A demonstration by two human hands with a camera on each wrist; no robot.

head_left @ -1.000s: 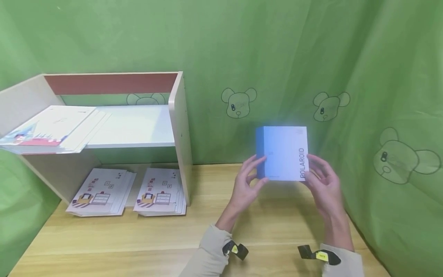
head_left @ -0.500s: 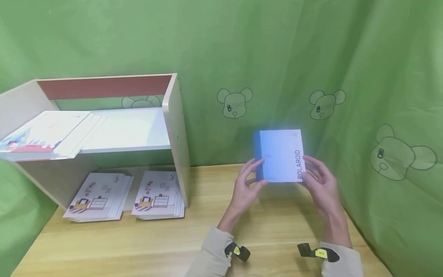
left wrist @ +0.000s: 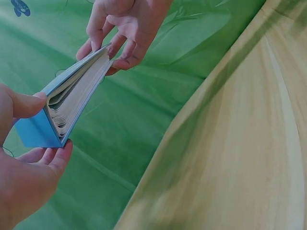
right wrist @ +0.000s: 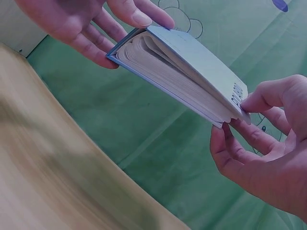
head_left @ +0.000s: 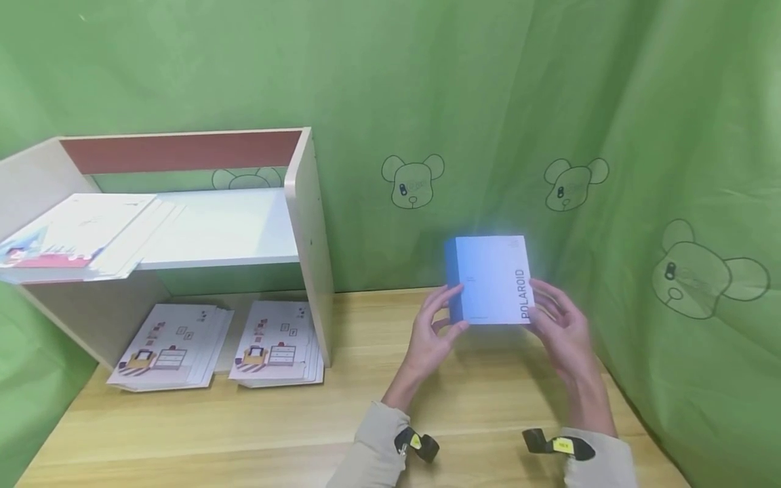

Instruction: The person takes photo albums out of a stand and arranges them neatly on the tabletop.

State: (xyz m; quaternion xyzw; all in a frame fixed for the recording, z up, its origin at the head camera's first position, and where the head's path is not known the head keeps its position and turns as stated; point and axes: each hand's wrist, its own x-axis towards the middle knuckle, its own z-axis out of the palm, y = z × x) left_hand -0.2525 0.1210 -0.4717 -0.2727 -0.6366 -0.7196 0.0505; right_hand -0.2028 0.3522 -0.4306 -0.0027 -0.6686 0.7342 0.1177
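A thick photo album (head_left: 488, 278) with a pale blue cover lettered POLAROID is held upright above the table, front cover toward the head camera. At its spine side my left hand (head_left: 427, 339) grips it, thumb near the lower corner of the cover and fingers at the other side. My right hand (head_left: 564, 332) pinches the opposite, lettered edge between thumb and fingers. The left wrist view shows the blue spine of the album (left wrist: 38, 132) and its page edges from below. In the right wrist view, the covers stand slightly apart around wavy pages.
A small wooden shelf unit (head_left: 310, 251) stands at the left. A pile of white illustrated booklets (head_left: 91, 227) lies on its upper shelf; two more piles lie below, the left booklets (head_left: 167, 346) and the right booklets (head_left: 274, 342). A green curtain (head_left: 488, 102) hangs behind the wooden table (head_left: 244, 434).
Both hands have lowered the album slightly and brought it a little to the left, keeping the same hold. The head view has also shifted a little.
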